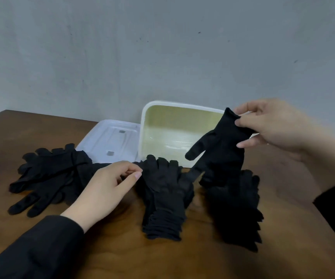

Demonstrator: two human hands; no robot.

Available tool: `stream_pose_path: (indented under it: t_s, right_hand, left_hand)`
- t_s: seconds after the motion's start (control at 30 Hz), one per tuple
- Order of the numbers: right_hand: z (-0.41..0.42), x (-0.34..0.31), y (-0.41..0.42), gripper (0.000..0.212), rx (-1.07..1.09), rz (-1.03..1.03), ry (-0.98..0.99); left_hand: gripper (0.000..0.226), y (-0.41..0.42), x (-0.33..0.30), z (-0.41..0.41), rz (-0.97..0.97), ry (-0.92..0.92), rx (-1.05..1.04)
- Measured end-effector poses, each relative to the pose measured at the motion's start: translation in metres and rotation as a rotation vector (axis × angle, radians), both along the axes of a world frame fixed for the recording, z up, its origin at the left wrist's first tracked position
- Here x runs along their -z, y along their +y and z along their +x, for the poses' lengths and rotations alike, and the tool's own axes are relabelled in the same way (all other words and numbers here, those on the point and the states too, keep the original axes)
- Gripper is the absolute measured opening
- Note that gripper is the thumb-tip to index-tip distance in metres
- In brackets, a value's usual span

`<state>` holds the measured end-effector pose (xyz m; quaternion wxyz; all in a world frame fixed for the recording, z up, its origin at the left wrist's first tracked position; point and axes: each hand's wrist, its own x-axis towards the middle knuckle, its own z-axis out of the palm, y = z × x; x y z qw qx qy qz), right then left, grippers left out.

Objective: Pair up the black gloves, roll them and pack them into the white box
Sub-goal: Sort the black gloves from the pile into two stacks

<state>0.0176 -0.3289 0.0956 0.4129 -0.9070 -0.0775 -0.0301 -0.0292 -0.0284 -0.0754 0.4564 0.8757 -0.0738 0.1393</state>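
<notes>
My right hand (273, 125) pinches the cuff of one black glove (221, 146), which hangs fingers-down in front of the white box (154, 109). The box stands open at the back of the table, nothing visible inside it. My left hand (106, 186) rests on the table between two heaps, its thumb and forefinger touching the edge of the middle stack of black gloves (164, 198); a firm grip does not show. More black gloves lie spread at the left (47, 174), and another stack sits at the right (237, 208) under the hanging glove.
The box's translucent lid (112, 139) lies flat to the left of the box. A brown wooden table (112, 254) carries everything, its back edge against a grey wall (162, 47). Black sleeves cover both my forearms.
</notes>
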Motion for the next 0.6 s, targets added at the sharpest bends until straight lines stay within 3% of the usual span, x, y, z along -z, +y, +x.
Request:
stream_pose_path:
  t_s: [0.23,0.33,0.5,0.6]
  right_hand:
    - [0.008,0.01,-0.035,0.027,0.221,0.097,-0.324]
    - [-0.012,0.043,-0.041,0.03,0.224,-0.022,-0.429]
    - [-0.06,0.155,-0.051,0.037,0.089,-0.181,-0.28]
    - [-0.075,0.186,-0.055,0.033,0.03,-0.229,-0.263]
  left_hand:
    - [0.016,0.008,0.005,0.0,-0.023,0.016,-0.039]
    - [0.015,0.012,0.005,0.001,-0.062,0.028,-0.06]
    - [0.016,0.007,0.003,-0.001,-0.025,0.023,-0.029]
    - [0.014,0.002,0.002,-0.003,0.027,-0.014,0.014]
